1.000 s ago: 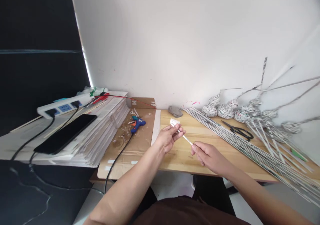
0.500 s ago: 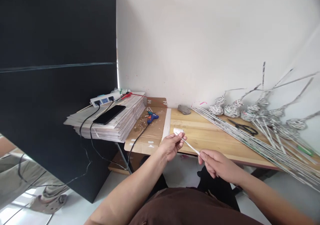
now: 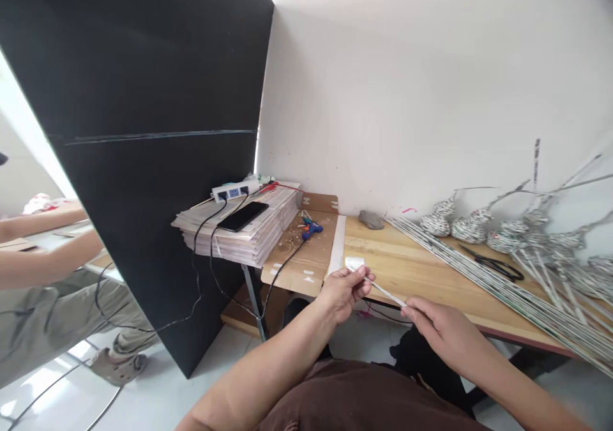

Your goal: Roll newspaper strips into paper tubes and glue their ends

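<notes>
A thin, pale rolled-paper stick (image 3: 389, 295) stretches between my two hands above the near edge of the wooden table (image 3: 407, 258). My left hand (image 3: 347, 290) pinches its left end between thumb and fingers. Closed around the right end is my right hand (image 3: 433, 322), with the fingertips turned partly out of sight. A small white paper piece (image 3: 355, 262) shows just beyond my left fingertips; I cannot tell whether it is attached to the stick. Many similar printed paper sticks (image 3: 460, 271) lie in a long bundle to the right.
Several woven paper gourd shapes (image 3: 469, 228) stand by the wall, near black scissors (image 3: 493, 265). A grey lump (image 3: 371, 219) sits at the back. Left are a blue glue gun (image 3: 311, 228) on cardboard (image 3: 292, 278), a phone (image 3: 243, 216) and power strip (image 3: 234, 191) on stacked paper (image 3: 239, 246). Another person's arm (image 3: 48, 258) shows beyond the black partition (image 3: 158, 182).
The view has turned left, so the scene shifts rightward and more of the other person shows. Both hands still hold the paper stick; my right hand has rolled slightly, back upward.
</notes>
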`<state>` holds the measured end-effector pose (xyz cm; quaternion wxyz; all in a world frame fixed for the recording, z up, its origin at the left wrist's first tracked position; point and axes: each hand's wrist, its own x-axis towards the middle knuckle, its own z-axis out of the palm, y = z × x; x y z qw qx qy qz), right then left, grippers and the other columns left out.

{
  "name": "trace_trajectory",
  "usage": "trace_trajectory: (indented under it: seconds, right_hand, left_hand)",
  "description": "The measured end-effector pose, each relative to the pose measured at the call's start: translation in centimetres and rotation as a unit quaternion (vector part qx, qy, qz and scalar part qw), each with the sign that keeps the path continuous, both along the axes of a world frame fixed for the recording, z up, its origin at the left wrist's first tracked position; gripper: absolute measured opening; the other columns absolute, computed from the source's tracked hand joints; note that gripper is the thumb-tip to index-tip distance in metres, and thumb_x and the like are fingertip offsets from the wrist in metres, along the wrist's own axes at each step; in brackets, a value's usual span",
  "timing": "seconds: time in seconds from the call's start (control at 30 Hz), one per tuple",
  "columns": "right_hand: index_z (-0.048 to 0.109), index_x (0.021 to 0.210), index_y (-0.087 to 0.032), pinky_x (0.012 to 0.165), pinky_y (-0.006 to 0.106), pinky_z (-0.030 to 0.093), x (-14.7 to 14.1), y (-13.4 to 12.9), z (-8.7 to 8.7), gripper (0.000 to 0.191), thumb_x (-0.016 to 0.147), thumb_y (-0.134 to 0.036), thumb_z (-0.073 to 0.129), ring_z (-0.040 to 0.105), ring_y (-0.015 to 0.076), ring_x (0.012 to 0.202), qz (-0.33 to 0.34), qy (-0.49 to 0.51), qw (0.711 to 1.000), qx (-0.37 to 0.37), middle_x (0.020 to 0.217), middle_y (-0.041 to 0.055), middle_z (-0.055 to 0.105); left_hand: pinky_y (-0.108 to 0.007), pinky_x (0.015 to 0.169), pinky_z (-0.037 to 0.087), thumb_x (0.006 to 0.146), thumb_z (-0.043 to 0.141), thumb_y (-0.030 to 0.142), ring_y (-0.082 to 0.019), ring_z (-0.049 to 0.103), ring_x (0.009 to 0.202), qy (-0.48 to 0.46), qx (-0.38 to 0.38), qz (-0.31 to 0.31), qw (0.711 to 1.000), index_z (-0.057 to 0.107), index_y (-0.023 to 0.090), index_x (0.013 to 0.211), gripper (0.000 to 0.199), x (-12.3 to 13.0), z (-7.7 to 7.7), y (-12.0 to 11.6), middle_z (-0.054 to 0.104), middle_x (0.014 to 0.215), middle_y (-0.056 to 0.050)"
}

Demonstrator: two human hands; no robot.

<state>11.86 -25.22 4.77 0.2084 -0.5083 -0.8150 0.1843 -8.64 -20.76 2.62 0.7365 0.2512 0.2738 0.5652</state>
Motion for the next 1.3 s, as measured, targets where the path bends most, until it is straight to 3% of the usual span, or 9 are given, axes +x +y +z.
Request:
trace_trajectory:
  seconds: [0.13, 0.27, 0.33, 0.53, 0.73, 0.9, 1.07, 1.17, 1.3]
  right_hand:
    - [0.054, 0.079, -0.020, 0.051, 0.023, 0.034, -0.1, -0.7, 0.6, 0.040, 0.092, -0.050, 0.032, 0.046, 0.0123, 0.051, 0.000, 0.078, 0.989, -0.126, 0.056, -0.0018, 0.048]
    - [0.048, 0.080, -0.019, 0.040, 0.020, 0.024, -0.1, -1.0, 0.8, 0.046, 0.090, -0.058, 0.027, 0.036, 0.0088, 0.039, 0.017, 0.172, 0.932, -0.318, 0.049, -0.0063, 0.035]
    - [0.049, 0.082, -0.019, 0.041, 0.021, 0.024, -0.2, -1.1, 0.8, 0.045, 0.090, -0.058, 0.030, 0.038, 0.0094, 0.041, 0.011, 0.162, 0.939, -0.304, 0.052, -0.0055, 0.038]
    - [0.051, 0.074, -0.020, 0.060, 0.026, 0.035, -0.5, -1.6, 0.6, 0.035, 0.091, -0.048, 0.039, 0.050, 0.0153, 0.063, -0.007, 0.050, 0.999, -0.005, 0.067, 0.0011, 0.054]
    - [0.050, 0.081, -0.018, 0.044, 0.021, 0.031, -0.1, -1.4, 0.4, 0.046, 0.091, -0.057, 0.029, 0.041, 0.0091, 0.041, 0.016, 0.186, 0.938, -0.291, 0.051, -0.0060, 0.039]
    - [0.052, 0.079, -0.017, 0.047, 0.020, 0.032, -0.4, -1.5, 0.7, 0.043, 0.087, -0.058, 0.041, 0.040, 0.0075, 0.044, 0.002, 0.196, 0.956, -0.217, 0.052, -0.0055, 0.042]
    - [0.044, 0.075, -0.019, 0.041, 0.019, 0.027, -0.3, -1.4, 0.5, 0.045, 0.086, -0.062, 0.037, 0.032, 0.0070, 0.036, 0.035, 0.284, 0.881, -0.377, 0.046, -0.0090, 0.030]
    - [0.046, 0.077, -0.019, 0.044, 0.021, 0.030, -0.6, -1.4, 0.5, 0.043, 0.088, -0.059, 0.036, 0.038, 0.0082, 0.040, 0.025, 0.219, 0.925, -0.309, 0.050, -0.0065, 0.038]
    - [0.047, 0.073, -0.020, 0.056, 0.025, 0.033, -1.3, -1.6, 0.5, 0.035, 0.090, -0.049, 0.040, 0.047, 0.0136, 0.057, 0.004, 0.058, 0.998, -0.036, 0.064, -0.0003, 0.052]
  left_hand:
    - [-0.014, 0.056, 0.053, 0.074, 0.071, 0.018, -0.006, 0.060, 0.054, -0.005, 0.015, -0.019, 1.000, 0.066, 0.005, 0.080, 0.015, -0.4, 0.4, -0.7, 0.067, 0.077, -0.009]
    - [-0.014, 0.056, 0.053, 0.074, 0.070, 0.018, -0.006, 0.059, 0.053, -0.007, 0.024, -0.037, 0.999, 0.066, 0.006, 0.083, 0.016, -0.5, 0.8, -1.2, 0.067, 0.077, -0.009]
    - [-0.014, 0.056, 0.053, 0.075, 0.070, 0.019, -0.006, 0.059, 0.054, -0.004, 0.022, -0.035, 0.999, 0.065, 0.006, 0.083, 0.016, -0.4, 0.8, -1.3, 0.067, 0.078, -0.009]
    - [-0.015, 0.060, 0.054, 0.075, 0.070, 0.020, -0.007, 0.061, 0.059, 0.009, 0.007, -0.014, 1.000, 0.066, 0.006, 0.084, 0.017, -0.2, 0.2, -1.3, 0.066, 0.078, -0.008]
    - [-0.015, 0.060, 0.055, 0.075, 0.070, 0.019, -0.006, 0.060, 0.058, 0.016, 0.011, -0.026, 0.999, 0.066, 0.006, 0.086, 0.018, -0.3, 0.2, -1.3, 0.066, 0.079, -0.008]
    - [-0.015, 0.059, 0.054, 0.074, 0.071, 0.018, -0.007, 0.061, 0.059, 0.018, 0.014, -0.021, 1.000, 0.067, 0.006, 0.086, 0.018, -0.3, 0.6, -1.5, 0.066, 0.079, -0.009]
    - [-0.015, 0.059, 0.055, 0.075, 0.070, 0.021, -0.007, 0.061, 0.060, 0.010, 0.035, -0.040, 0.999, 0.067, 0.007, 0.089, 0.020, -0.5, 0.9, -1.7, 0.066, 0.081, -0.008]
    - [-0.015, 0.060, 0.055, 0.074, 0.071, 0.021, -0.007, 0.062, 0.060, 0.011, 0.029, -0.029, 0.999, 0.067, 0.007, 0.087, 0.020, -0.5, 0.6, -1.6, 0.066, 0.079, -0.008]
    - [-0.015, 0.058, 0.055, 0.072, 0.073, 0.022, -0.007, 0.061, 0.057, 0.004, 0.022, -0.009, 1.000, 0.067, 0.007, 0.083, 0.020, -0.4, 0.1, -1.8, 0.066, 0.079, -0.008]
